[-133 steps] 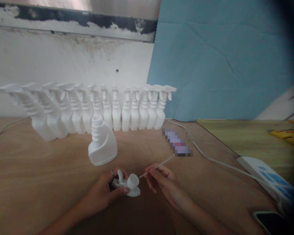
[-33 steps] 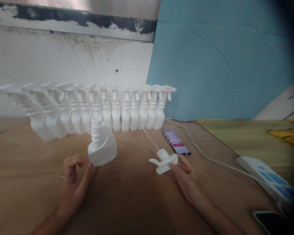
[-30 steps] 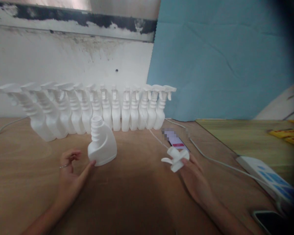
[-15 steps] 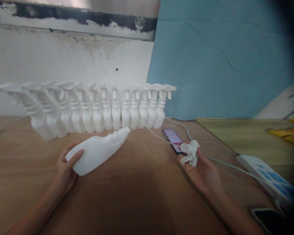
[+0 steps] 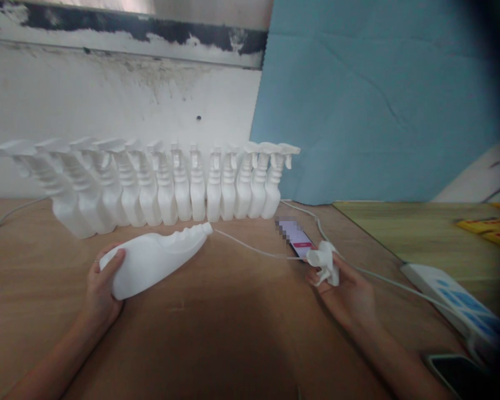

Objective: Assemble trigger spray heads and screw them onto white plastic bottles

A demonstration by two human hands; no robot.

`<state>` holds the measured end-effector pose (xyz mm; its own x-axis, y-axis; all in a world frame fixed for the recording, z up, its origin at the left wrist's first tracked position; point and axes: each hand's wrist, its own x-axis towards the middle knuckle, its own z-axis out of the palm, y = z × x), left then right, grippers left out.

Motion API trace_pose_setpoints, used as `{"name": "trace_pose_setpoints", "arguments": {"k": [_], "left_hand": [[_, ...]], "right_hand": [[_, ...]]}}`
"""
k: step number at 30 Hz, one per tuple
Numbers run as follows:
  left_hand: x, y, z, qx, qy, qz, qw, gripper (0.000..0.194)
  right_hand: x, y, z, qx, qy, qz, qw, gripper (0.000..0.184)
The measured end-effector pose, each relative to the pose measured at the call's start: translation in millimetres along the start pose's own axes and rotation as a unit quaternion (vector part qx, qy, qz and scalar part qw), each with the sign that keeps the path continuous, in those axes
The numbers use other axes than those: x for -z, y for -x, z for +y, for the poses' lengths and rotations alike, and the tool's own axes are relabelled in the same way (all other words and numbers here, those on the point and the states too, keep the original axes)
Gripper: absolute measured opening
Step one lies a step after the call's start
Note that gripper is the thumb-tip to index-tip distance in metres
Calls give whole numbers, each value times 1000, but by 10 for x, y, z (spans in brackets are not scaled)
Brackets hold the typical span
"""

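Note:
My left hand (image 5: 104,280) is closed round the base of a white plastic bottle (image 5: 154,261), which is tilted so its neck points right and slightly up. In my right hand (image 5: 341,289) is a white trigger spray head (image 5: 327,264), its collar facing left. A thin, pale dip tube (image 5: 254,248) runs from the collar leftward in a shallow curve. Its free end lies right at the bottle's mouth; I cannot tell whether it is inside. The fingers of my right hand wrap behind the spray head and are partly hidden by it.
A row of several white spray bottles (image 5: 198,191) stands along the wall behind. A phone (image 5: 295,236) lies just beyond my right hand. A white cable (image 5: 391,281) runs to a power strip (image 5: 445,294) at right. Another dark-screened device (image 5: 458,378) sits at lower right.
The bottle stood upright; my left hand has grasped, lifted and tilted it. The dip tube, earlier in my right hand, is now on the spray head, which passed from left hand to right.

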<state>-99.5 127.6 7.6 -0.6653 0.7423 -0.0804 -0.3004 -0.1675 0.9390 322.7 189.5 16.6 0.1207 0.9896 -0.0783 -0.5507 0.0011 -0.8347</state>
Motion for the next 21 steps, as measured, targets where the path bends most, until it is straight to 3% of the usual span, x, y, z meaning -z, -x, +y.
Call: {"name": "trace_pose_setpoints", "arguments": {"k": [6, 11, 16, 21], "left_hand": [[6, 16, -2, 6, -12, -14, 1000, 49], [-44, 111, 35, 3, -42, -66, 997, 48], [-33, 151, -3, -8, -78, -97, 992, 52], [-54, 208, -59, -25, -137, -110, 984, 58]], "right_hand": [[0, 5, 15, -5, 3, -7, 1000, 16], [-24, 25, 48, -13, 29, -36, 999, 20], [-78, 79, 106, -53, 52, -14, 997, 27], [-203, 221, 196, -65, 35, -64, 995, 42]]}}
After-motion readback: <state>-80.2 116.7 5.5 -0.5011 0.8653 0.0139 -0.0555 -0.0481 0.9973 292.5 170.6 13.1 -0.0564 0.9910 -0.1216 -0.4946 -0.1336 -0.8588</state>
